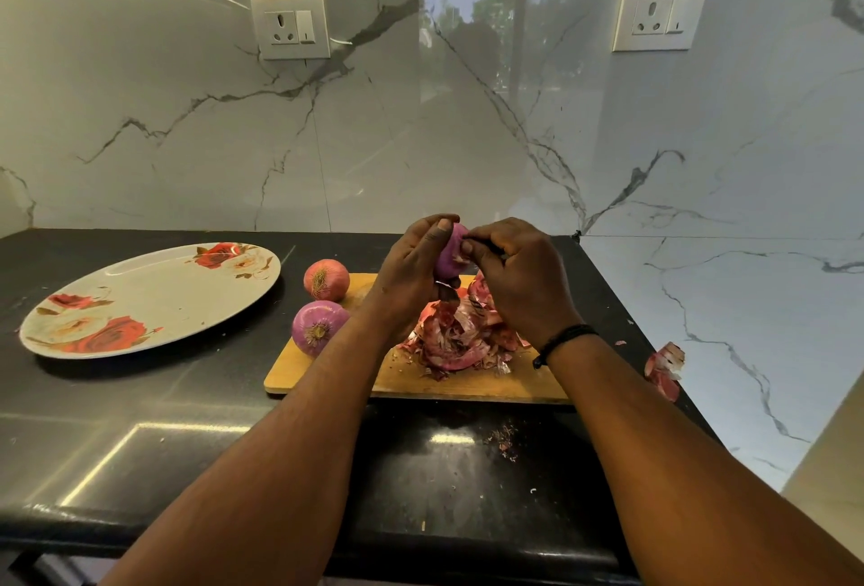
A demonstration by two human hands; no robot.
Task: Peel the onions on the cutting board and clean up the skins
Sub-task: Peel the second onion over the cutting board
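My left hand [411, 272] grips a purple onion [450, 253] held up above the wooden cutting board [327, 375]. My right hand [519, 277] has its fingers curled against the onion's right side, pinching at its skin. A strip of skin hangs down below the onion. A heap of red onion skins [463, 337] lies on the board under my hands. Two more onions sit at the board's left end: a reddish one [326, 279] at the back and a purple one [319, 327] in front.
A floral oval plate [149, 300] lies on the black counter to the left. A loose piece of skin [664, 370] sits near the counter's right edge by the marble wall. Small skin crumbs [505, 440] dot the counter in front of the board.
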